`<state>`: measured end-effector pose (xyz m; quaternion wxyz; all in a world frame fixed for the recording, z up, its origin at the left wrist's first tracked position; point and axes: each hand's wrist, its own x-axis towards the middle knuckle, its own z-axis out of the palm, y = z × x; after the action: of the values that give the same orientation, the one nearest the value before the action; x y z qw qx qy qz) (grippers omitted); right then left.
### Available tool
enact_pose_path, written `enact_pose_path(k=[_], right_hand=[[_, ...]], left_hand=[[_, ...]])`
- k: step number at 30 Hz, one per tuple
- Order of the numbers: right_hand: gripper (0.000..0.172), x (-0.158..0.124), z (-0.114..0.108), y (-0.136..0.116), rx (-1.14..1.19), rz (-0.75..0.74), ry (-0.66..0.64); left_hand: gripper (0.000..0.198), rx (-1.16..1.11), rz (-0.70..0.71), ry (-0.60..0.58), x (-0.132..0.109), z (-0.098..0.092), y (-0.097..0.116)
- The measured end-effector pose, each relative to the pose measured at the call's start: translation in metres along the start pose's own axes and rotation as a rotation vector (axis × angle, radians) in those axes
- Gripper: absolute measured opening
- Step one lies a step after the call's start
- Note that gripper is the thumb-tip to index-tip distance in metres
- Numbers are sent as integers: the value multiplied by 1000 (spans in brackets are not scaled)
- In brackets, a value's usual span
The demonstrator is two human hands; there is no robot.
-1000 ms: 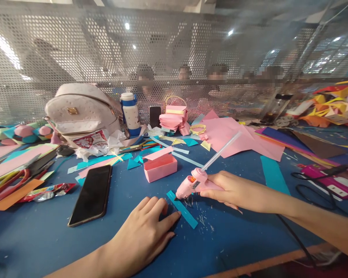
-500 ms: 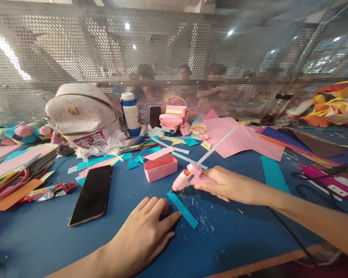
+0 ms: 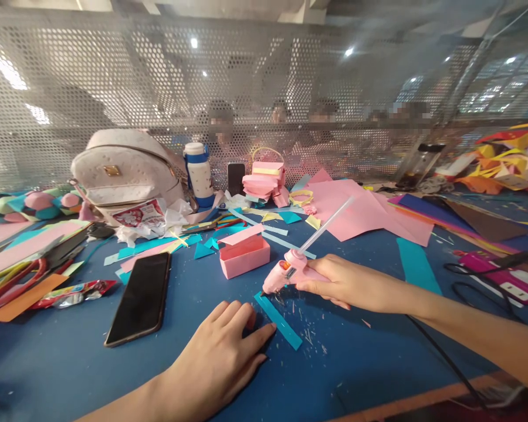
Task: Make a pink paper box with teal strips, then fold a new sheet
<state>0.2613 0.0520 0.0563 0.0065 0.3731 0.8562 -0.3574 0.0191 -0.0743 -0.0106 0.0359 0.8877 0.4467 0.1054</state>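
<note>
A pink hot glue gun [image 3: 290,269] is gripped in my right hand [image 3: 334,280], with a clear glue stick [image 3: 328,225] rising from its back. Its nozzle points down at the upper left end of a narrow blue paper strip [image 3: 279,321] lying on the table. My left hand [image 3: 222,349] rests on the table to the left, holding nothing. One fingertip touches the strip's left edge, and the other fingers are loosely bent. Just behind the strip stands a small open pink paper box [image 3: 245,258].
A black phone [image 3: 139,299] lies left of my hand. Scissors [image 3: 20,284], paper scraps, a white backpack [image 3: 127,167] and a bottle [image 3: 199,176] stand farther off. Pink sheets [image 3: 352,205] lie behind the glue gun, and a pink power strip [image 3: 499,275] with cables is at right.
The view has shifted very slightly. Both hands, the glue gun and the blue strip keep their places relative to one another.
</note>
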Motion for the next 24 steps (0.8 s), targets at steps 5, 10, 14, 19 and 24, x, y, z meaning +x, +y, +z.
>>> enact_pose_path(k=[5, 10, 14, 19, 24], right_hand=[[38, 0, 1, 2, 34, 8, 20], [38, -1, 0, 2, 28, -3, 16], [40, -2, 0, 1, 37, -22, 25], [40, -3, 0, 1, 49, -30, 21], [43, -4, 0, 3, 45, -16, 3]], left_hand=[[32, -4, -1, 5, -1, 1, 1], [32, 0, 0, 7, -1, 1, 0], [32, 2, 3, -3, 0, 1, 0], [31, 5, 0, -2, 1, 0, 1], [31, 4, 5, -2, 1, 0, 1]])
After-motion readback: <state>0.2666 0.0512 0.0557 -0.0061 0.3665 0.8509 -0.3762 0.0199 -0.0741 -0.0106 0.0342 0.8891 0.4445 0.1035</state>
